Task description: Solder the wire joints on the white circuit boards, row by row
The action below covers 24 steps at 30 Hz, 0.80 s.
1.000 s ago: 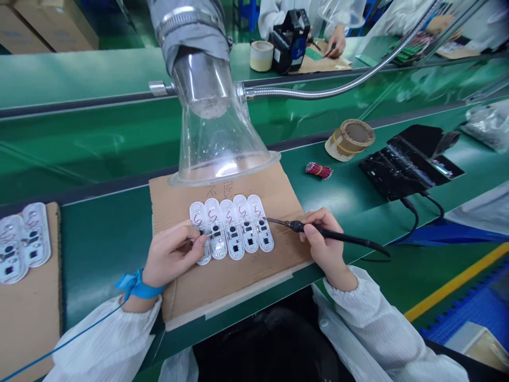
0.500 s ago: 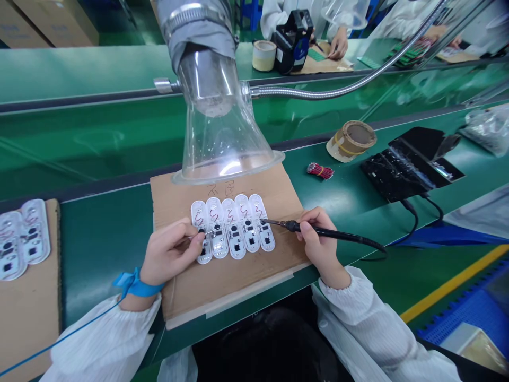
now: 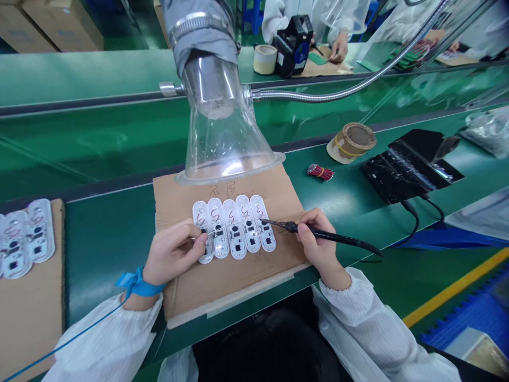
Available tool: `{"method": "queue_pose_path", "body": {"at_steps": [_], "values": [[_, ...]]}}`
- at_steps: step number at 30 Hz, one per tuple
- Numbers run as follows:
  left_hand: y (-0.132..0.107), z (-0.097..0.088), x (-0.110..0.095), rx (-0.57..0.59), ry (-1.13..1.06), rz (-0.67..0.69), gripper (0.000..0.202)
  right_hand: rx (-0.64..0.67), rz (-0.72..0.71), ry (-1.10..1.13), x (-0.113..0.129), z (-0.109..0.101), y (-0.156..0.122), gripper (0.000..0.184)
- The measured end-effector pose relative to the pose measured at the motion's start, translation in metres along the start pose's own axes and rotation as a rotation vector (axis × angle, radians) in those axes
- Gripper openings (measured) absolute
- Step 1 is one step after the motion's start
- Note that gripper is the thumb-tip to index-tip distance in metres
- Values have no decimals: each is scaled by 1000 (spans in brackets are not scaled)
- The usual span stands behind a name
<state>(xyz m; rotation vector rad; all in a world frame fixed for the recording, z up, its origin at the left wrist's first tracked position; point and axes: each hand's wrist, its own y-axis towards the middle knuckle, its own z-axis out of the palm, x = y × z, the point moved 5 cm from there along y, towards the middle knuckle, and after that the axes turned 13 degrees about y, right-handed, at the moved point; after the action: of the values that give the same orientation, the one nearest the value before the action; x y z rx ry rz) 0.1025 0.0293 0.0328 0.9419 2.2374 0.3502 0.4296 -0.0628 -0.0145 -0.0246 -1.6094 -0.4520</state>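
Note:
Several white oblong circuit boards [image 3: 234, 228] lie side by side on a cardboard sheet [image 3: 222, 286]. My right hand [image 3: 318, 239] is closed on a black soldering iron [image 3: 338, 240], its tip resting on the rightmost board. My left hand [image 3: 173, 254] pinches a thin solder wire [image 3: 201, 236] at the leftmost board, and the fingers cover that board's lower end. A blue wrist strap [image 3: 135, 284] circles my left wrist.
A clear fume hood [image 3: 222, 127] on a flexible metal arm hangs just behind the boards. More boards [image 3: 24, 236] lie on cardboard at far left. To the right sit red wires [image 3: 319, 171], a tape roll [image 3: 352, 140] and a black device [image 3: 409, 164]. A co-worker's hand [image 3: 340, 45] works across the belt.
The soldering iron tip has crept slightly left along the rightmost board. My left hand stays at the leftmost board. The view has shifted a little.

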Motion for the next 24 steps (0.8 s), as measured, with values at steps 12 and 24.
{"method": "queue_pose_path", "body": {"at_steps": [12, 24], "values": [[-2, -6, -9, 36, 51, 84, 21, -28, -3, 25, 1, 0, 0, 31], [-13, -7, 10, -9, -15, -29, 24, -59, -8, 82, -6, 16, 2, 29]]}}
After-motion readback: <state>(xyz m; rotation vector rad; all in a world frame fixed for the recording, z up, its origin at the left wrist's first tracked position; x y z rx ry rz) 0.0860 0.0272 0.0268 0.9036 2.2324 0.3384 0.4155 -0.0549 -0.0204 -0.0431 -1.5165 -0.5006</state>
